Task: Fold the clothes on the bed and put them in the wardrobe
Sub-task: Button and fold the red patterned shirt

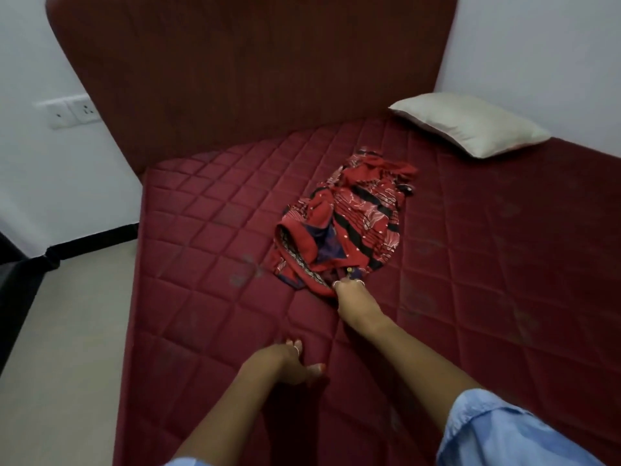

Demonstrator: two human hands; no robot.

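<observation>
A crumpled red garment with black stripes, white patterns and a dark blue lining lies in a heap near the middle of the maroon quilted mattress. My right hand reaches forward and its fingers are closed on the garment's near edge. My left hand rests on the mattress nearer to me, fingers spread, holding nothing. Both arms wear light blue sleeves. No wardrobe is in view.
A cream pillow lies at the far right corner against the white wall. The tall maroon headboard stands behind the bed. Beige floor runs along the left side, with a wall socket plate and a dark object.
</observation>
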